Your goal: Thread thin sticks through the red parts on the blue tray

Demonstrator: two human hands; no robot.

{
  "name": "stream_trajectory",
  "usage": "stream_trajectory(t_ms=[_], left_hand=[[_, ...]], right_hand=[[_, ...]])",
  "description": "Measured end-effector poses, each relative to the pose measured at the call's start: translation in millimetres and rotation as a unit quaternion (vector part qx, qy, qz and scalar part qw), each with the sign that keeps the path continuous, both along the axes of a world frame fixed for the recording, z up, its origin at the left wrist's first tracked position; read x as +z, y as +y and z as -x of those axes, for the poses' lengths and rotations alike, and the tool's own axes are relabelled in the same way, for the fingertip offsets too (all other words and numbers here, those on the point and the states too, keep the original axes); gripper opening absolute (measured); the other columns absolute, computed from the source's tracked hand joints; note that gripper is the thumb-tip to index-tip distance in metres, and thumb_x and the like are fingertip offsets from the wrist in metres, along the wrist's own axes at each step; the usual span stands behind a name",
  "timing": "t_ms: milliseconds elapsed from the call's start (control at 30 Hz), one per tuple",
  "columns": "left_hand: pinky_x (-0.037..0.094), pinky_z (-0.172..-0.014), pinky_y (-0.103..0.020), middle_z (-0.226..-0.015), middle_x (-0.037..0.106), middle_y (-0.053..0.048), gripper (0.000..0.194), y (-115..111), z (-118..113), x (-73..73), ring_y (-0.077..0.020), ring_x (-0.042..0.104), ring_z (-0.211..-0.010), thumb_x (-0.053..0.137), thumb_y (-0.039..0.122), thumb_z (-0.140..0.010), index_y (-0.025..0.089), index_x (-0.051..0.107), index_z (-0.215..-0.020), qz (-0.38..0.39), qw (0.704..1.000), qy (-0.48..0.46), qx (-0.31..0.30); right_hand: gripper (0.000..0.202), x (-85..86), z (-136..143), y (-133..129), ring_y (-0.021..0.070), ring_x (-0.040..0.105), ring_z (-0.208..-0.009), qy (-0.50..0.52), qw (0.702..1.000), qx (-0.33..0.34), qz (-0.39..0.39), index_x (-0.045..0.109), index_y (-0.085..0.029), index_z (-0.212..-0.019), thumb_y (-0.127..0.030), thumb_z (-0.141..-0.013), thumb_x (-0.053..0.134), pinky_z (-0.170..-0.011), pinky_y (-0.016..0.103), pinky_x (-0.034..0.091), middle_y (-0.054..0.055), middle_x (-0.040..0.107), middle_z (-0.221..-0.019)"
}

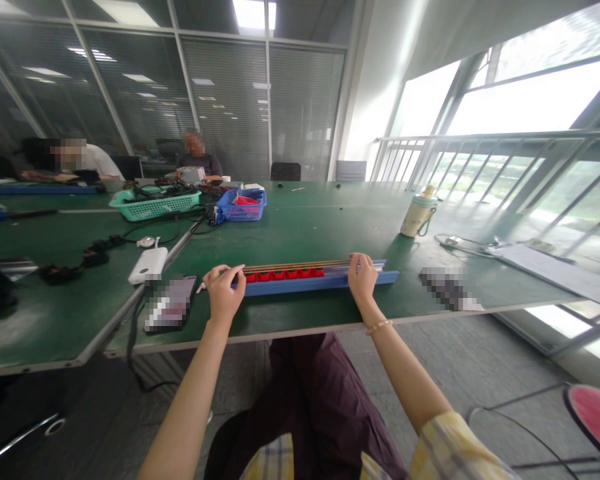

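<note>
A long blue channel (290, 287) lies along the near part of the green table. Several red pieces (293, 273) sit in a row inside it, from its left end to past the middle. Thin brownish strips (300, 265) run lengthwise above the red pieces. My left hand (225, 288) pinches the strips at their left end, thumb and fingers curled together. Near the right end, my right hand (362, 277) has its fingers closed on the strips, over a silvery part of the channel.
A phone (173, 303) and a white power bank (148, 265) lie left. Behind stand a green basket (155, 206) with cables and a blue basket (243, 212). A bottle (418, 215) and a blurred dark item (445, 287) are right. Two people sit across.
</note>
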State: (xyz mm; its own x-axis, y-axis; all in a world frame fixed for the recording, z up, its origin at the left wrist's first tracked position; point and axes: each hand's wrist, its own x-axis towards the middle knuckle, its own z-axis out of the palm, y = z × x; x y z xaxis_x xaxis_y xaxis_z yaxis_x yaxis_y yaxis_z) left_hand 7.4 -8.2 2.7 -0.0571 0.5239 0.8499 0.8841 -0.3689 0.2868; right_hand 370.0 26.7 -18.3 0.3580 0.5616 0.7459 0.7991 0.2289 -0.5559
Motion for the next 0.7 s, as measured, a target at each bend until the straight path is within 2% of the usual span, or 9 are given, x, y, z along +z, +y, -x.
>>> stream_trajectory(t_ms=[467, 600, 700], left_hand=[[0.037, -0.094, -0.043, -0.087, 0.074, -0.008, 0.026, 0, 0, 0.1, -0.0264, 0.059, -0.099, 0.051, 0.028, -0.092, 0.023, 0.075, -0.100, 0.001, 1.000, -0.002, 0.002], [0.038, -0.096, -0.042, -0.102, 0.075, -0.006, 0.024, -2, 0, 1.2, -0.0264, 0.057, -0.103, 0.051, 0.027, -0.092, 0.023, 0.074, -0.099, -0.009, 1.000, -0.003, -0.006], [0.038, -0.095, -0.042, -0.104, 0.074, -0.006, 0.024, -2, 0, 1.2, -0.0267, 0.056, -0.104, 0.051, 0.027, -0.092, 0.024, 0.074, -0.098, -0.008, 1.000, -0.002, -0.002]], right_hand=[[0.036, -4.6, -6, 7, 0.0243, 0.062, -0.096, 0.010, 1.000, 0.017, 0.001, 0.066, -0.019, -0.091, -0.033, -0.099, 0.033, -0.088, 0.036, 0.045, 0.014, 0.071, -0.098], [0.035, -8.6, -9, 10, 0.0250, 0.060, -0.095, 0.010, 0.999, -0.023, 0.021, 0.065, -0.018, -0.090, -0.033, -0.098, 0.035, -0.089, 0.038, 0.041, 0.014, 0.071, -0.095], [0.036, -9.9, -9, 10, 0.0253, 0.058, -0.089, 0.011, 0.997, -0.064, 0.049, 0.065, -0.018, -0.089, -0.034, -0.098, 0.034, -0.086, 0.037, 0.039, 0.014, 0.070, -0.091]])
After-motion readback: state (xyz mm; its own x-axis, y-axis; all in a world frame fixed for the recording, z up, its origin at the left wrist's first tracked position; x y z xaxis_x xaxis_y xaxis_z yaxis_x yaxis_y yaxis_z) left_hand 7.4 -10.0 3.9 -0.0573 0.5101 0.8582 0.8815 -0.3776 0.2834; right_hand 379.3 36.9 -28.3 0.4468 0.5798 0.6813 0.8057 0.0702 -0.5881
